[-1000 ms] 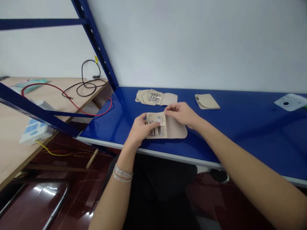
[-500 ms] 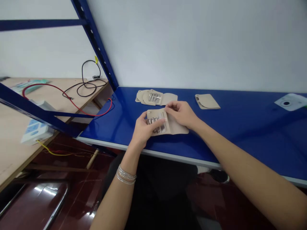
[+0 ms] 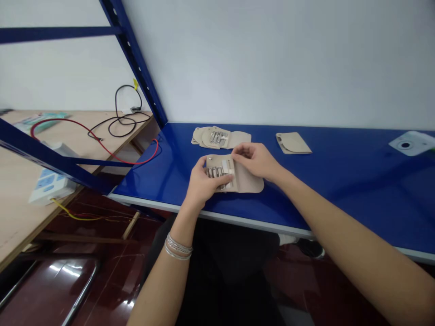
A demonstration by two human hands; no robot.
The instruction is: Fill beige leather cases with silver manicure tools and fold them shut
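Note:
An unfolded beige manicure set case (image 3: 249, 179) is between my hands, just above or on the blue table (image 3: 340, 190). Several shiny metal nail tools (image 3: 217, 171) sit in its left half. My left hand (image 3: 203, 182) grips the case by its left side, thumb lying across the tools. With fingers pinched, my right hand (image 3: 253, 159) holds the top edge near the fold; its fingertips are partly hidden. Behind them lies a group of overlapping beige cases (image 3: 205, 136), one open with metal tools showing. A folded beige case (image 3: 294, 143) rests farther right.
A white device with a dark round lens (image 3: 405, 145) is at the table's far right. On the left stand a blue metal frame (image 3: 134, 59) and a wooden table (image 3: 20, 226) bearing a power strip (image 3: 50, 185). A red cable (image 3: 112, 155) reaches the blue table.
The held case has shifted slightly left and tilted, so its tools show more clearly. Both hands keep their grip; the other cases stay put.

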